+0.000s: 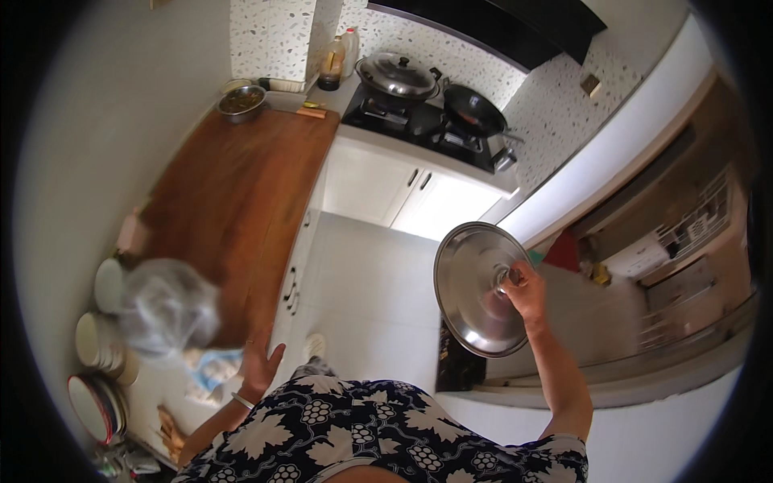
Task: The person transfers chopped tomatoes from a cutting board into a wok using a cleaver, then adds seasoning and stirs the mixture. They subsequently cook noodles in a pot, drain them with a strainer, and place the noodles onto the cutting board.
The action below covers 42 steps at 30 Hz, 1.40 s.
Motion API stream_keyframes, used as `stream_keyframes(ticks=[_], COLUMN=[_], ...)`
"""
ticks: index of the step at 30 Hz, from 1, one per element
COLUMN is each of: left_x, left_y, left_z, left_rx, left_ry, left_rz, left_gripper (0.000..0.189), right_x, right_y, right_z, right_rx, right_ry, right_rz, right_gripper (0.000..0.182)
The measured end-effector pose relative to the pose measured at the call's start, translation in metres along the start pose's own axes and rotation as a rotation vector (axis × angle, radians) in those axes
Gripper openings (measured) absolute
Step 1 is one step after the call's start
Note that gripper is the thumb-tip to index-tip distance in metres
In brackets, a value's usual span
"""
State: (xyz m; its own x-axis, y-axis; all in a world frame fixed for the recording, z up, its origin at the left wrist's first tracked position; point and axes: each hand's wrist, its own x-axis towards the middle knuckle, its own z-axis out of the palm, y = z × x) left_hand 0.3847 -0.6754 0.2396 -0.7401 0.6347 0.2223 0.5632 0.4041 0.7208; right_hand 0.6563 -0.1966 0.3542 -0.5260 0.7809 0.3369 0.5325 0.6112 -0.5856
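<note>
My right hand (524, 291) grips the knob of a round stainless-steel lid (477, 302), held out over the floor at the right, its face tilted. My left hand (261, 365), with a bangle at the wrist, has its fingers apart beside the near edge of the wooden board (235, 211) and holds nothing. Close to it lies a blue and white cloth (214, 368). A blurred, clear plastic bag or cover (172, 308) is over the board's near left part. On the stove, a lidded steel pan (397, 75) and a black wok (474, 111) stand side by side.
A metal bowl with food (241, 102) stands on the board's far corner, near bottles (331, 63). Stacked bowls (99, 341) and plates (90, 407) line the left wall. Cabinets (374, 175) sit under the stove (423, 124). A doorway with a ledge is at the right.
</note>
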Motion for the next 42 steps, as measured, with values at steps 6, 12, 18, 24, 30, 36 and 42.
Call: stream_keyframes(ticks=[6, 12, 18, 24, 30, 36, 42], left_x=[0.134, 0.229, 0.289, 0.321, 0.345, 0.351, 0.352], left_y=[0.010, 0.016, 0.020, 0.065, 0.110, 0.119, 0.145], left_z=[0.032, 0.064, 0.114, 0.177, 0.224, 0.251, 0.259], left_rx=[-0.104, -0.178, -0.105, -0.013, 0.048, 0.042, 0.023], left_ry=[-0.089, -0.121, 0.013, 0.163, 0.127, 0.167, 0.191], left_rz=[-0.078, -0.096, -0.257, -0.583, -0.581, -0.674, -0.732], left_gripper=[0.045, 0.046, 0.042, 0.046, 0.050, 0.048, 0.044], right_x=[0.158, 0.330, 0.526, 0.708, 0.787, 0.808, 0.845], right_y=[-0.027, -0.034, 0.024, 0.118, 0.148, 0.183, 0.259], right_z=[-0.020, -0.012, 0.029, 0.109, 0.189, 0.225, 0.274], right_rx=[-0.109, -0.224, -0.272, -0.384, -0.312, -0.326, -0.216], right_ry=[-0.002, 0.110, 0.155, 0.067, -0.025, -0.155, -0.314], right_rz=[0.050, -0.046, -0.197, -0.289, -0.271, -0.196, -0.390], right_gripper=[0.023, 0.029, 0.029, 0.028, 0.029, 0.033, 0.031])
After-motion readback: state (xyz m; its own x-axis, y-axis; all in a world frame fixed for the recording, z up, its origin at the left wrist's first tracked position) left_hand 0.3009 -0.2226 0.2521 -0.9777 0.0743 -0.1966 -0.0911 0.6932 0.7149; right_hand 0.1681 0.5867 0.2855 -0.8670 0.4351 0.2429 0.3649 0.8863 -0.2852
